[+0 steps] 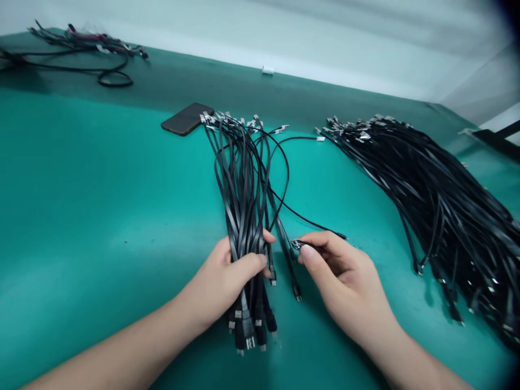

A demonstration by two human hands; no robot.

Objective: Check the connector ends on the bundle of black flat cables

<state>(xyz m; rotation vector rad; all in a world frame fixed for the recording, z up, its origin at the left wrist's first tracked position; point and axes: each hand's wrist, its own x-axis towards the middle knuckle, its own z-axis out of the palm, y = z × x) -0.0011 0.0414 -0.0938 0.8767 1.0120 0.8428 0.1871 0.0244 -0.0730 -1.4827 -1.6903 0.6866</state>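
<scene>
My left hand (pixel 244 268) is wrapped round a bundle of flat black USB cables (pixel 244 195). Their lower plugs hang below my fist, and the silver far ends fan out on the table. Just right of the bundle, thumb and fingers of my right hand (pixel 341 271) pinch a small dark piece with a shiny looped end (pixel 297 245); its kind is unclear. A few loose cables (pixel 290 271) lie between the hands, with their plugs on the green surface. One thin cable (pixel 309 219) runs behind my right fingers.
A large pile of similar black cables (pixel 439 189) covers the right side of the green table (pixel 101 216). Behind the bundle lies a dark phone (pixel 187 119). Tangled wires (pixel 89 40) sit at the back left, and a small white object (pixel 268 70) stands by the wall.
</scene>
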